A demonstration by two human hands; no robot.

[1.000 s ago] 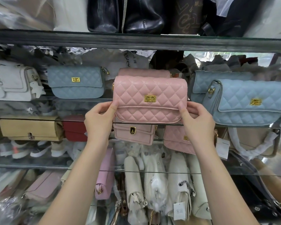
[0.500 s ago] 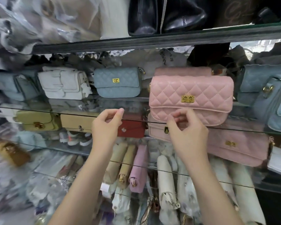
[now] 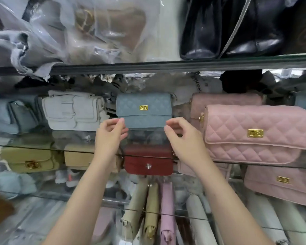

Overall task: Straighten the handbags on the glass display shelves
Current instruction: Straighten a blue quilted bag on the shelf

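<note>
A blue quilted handbag (image 3: 144, 110) with a gold clasp stands upright on the glass shelf (image 3: 25, 147), set back from its front edge. My left hand (image 3: 110, 137) pinches its lower left corner and my right hand (image 3: 183, 138) holds its lower right corner with curled fingers. To the right a pink quilted handbag (image 3: 254, 135) stands at the shelf's front, with a second pink bag (image 3: 226, 99) behind it. A white buckled bag (image 3: 72, 112) stands to the left of the blue one.
Under the glass sit a red bag (image 3: 148, 161), a tan bag (image 3: 78, 156), an olive bag (image 3: 30, 160) and another pink bag (image 3: 281, 184). Black bags (image 3: 228, 27) and plastic-wrapped bags (image 3: 95, 29) fill the shelf above. Rolled bags stand on the lowest shelf.
Both hands let go of the pink quilted bag, which stays on the shelf, and moved left to the blue bag's lower corners. The view swung left.
</note>
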